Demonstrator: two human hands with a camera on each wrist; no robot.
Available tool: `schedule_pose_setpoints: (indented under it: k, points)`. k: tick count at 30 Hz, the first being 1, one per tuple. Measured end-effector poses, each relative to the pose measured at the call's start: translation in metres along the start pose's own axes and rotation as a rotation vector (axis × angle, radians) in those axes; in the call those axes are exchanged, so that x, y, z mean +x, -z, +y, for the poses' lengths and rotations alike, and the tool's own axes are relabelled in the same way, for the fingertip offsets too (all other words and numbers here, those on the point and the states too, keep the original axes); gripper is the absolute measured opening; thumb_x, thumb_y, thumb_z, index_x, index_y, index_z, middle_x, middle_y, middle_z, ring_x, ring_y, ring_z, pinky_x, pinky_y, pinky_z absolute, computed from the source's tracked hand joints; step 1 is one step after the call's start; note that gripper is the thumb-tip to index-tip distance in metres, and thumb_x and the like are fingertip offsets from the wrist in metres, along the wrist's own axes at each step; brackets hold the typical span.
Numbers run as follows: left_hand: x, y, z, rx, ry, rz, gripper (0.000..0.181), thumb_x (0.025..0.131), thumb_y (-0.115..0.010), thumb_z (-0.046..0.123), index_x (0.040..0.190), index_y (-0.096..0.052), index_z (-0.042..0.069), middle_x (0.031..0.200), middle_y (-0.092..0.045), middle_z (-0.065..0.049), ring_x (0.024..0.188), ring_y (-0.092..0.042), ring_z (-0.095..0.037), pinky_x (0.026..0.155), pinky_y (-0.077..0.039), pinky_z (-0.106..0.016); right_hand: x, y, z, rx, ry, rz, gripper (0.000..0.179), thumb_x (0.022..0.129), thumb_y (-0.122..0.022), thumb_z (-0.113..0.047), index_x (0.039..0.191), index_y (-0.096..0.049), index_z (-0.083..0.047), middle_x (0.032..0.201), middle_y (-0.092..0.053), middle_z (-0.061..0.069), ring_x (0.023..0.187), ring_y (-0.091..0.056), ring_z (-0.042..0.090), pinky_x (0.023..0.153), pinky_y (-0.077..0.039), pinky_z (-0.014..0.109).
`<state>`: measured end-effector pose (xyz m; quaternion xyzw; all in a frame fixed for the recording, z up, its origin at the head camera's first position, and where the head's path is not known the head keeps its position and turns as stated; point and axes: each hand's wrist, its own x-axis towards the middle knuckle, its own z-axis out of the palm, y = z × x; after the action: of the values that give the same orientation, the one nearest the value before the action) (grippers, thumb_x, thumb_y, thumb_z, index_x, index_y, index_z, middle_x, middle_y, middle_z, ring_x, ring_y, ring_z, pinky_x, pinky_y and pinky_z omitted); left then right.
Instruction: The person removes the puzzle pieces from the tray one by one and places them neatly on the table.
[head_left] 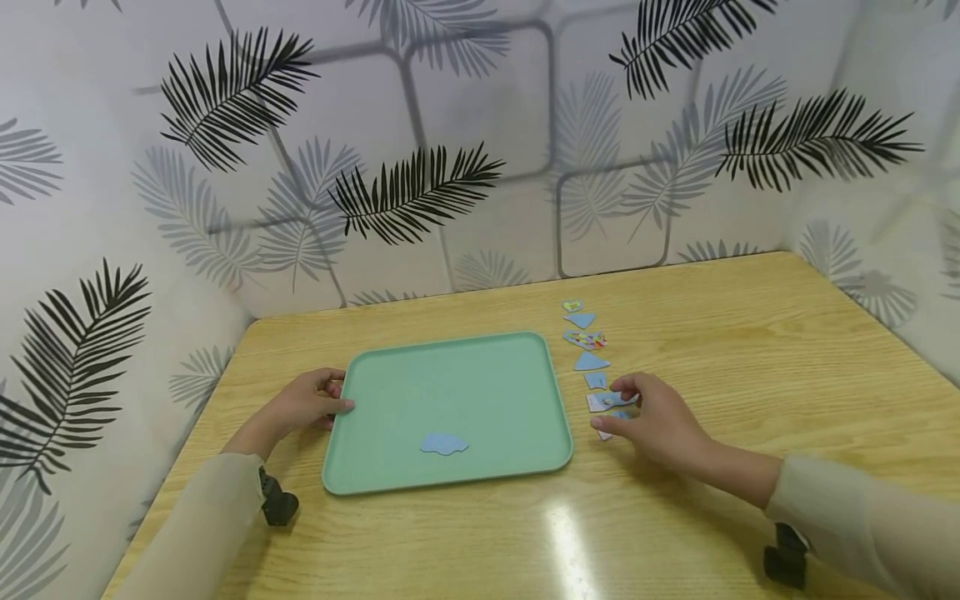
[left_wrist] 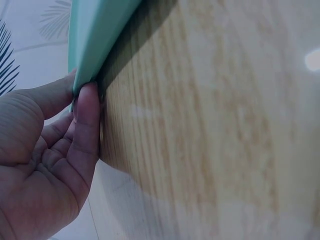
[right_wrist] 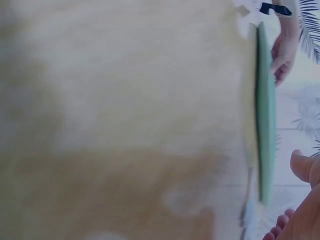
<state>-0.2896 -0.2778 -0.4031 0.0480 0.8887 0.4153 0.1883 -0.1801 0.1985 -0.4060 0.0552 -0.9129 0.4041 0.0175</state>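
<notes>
A green tray (head_left: 487, 400) lies on the table with one light-blue puzzle piece (head_left: 444, 443) near its front edge. My left hand (head_left: 309, 402) grips the tray's left rim. In the left wrist view, thumb and forefinger pinch that rim (left_wrist: 92, 45). Right of the tray, a column of flat pieces runs away from me, among them a blue triangle (head_left: 591, 362) and a multicoloured piece (head_left: 587, 339). Over the near end of this column is my right hand (head_left: 660, 421), thumb and fingers spread apart. It partly hides a blue-and-white piece (head_left: 603, 402) and the nearest piece (head_left: 604, 434).
The wooden table (head_left: 787, 358) meets a leaf-patterned wall (head_left: 480, 125) at the back and sides. A small yellow-green piece (head_left: 572, 306) marks the column's far end. Dark wrist cameras sit under both sleeves, the right one (head_left: 786, 557) low over the table.
</notes>
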Motion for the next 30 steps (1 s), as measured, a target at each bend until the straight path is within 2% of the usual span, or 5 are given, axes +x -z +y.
schedule_pose_setpoints:
  k: [7,13,22,26,30]
  points:
    - [0.000,0.001,-0.001,0.001,-0.012,0.000,0.059,0.093,-0.067,0.009,0.141,-0.037,-0.009,0.101,-0.046,-0.013,0.081,-0.051,-0.021,0.064,-0.052,-0.031,0.013,-0.003,-0.019,0.094,0.077,-0.039,0.051,0.083,-0.079,-0.028,0.118,-0.059,0.002,0.112,-0.059,0.016,0.102,-0.050,0.030,0.080,-0.045,0.039]
    - [-0.001,0.001,0.000,-0.005,-0.008,-0.001,0.060,0.093,-0.066,0.008,0.142,-0.036,-0.010,0.102,-0.046,-0.014,0.080,-0.051,-0.020,0.063,-0.052,-0.031,0.023,-0.018,-0.036,0.137,0.112,-0.090,0.051,0.082,-0.081,-0.026,0.118,-0.058,0.002,0.112,-0.058,0.015,0.102,-0.051,0.031,0.082,-0.045,0.040]
    - [-0.003,0.001,0.004,0.001,-0.010,-0.011,0.061,0.094,-0.066,0.008,0.142,-0.034,-0.010,0.102,-0.045,-0.014,0.081,-0.050,-0.021,0.063,-0.051,-0.030,0.030,-0.056,-0.062,0.200,0.135,-0.168,0.046,0.081,-0.081,-0.020,0.116,-0.060,0.000,0.110,-0.059,0.013,0.103,-0.052,0.031,0.085,-0.045,0.040]
    - [-0.003,0.001,0.004,0.001,-0.004,-0.007,0.061,0.094,-0.066,0.008,0.142,-0.034,-0.010,0.103,-0.045,-0.014,0.080,-0.050,-0.021,0.064,-0.051,-0.031,0.031,-0.077,-0.075,0.217,0.118,-0.202,0.043,0.079,-0.083,-0.018,0.114,-0.062,-0.002,0.107,-0.059,0.009,0.101,-0.052,0.028,0.084,-0.045,0.037]
    - [-0.003,0.000,0.003,-0.014,-0.002,-0.010,0.061,0.094,-0.066,0.008,0.142,-0.035,-0.010,0.102,-0.045,-0.014,0.080,-0.050,-0.021,0.064,-0.051,-0.032,0.033,-0.095,-0.082,0.235,0.140,-0.232,0.042,0.079,-0.083,-0.017,0.112,-0.063,-0.003,0.105,-0.059,0.007,0.099,-0.052,0.026,0.086,-0.046,0.037]
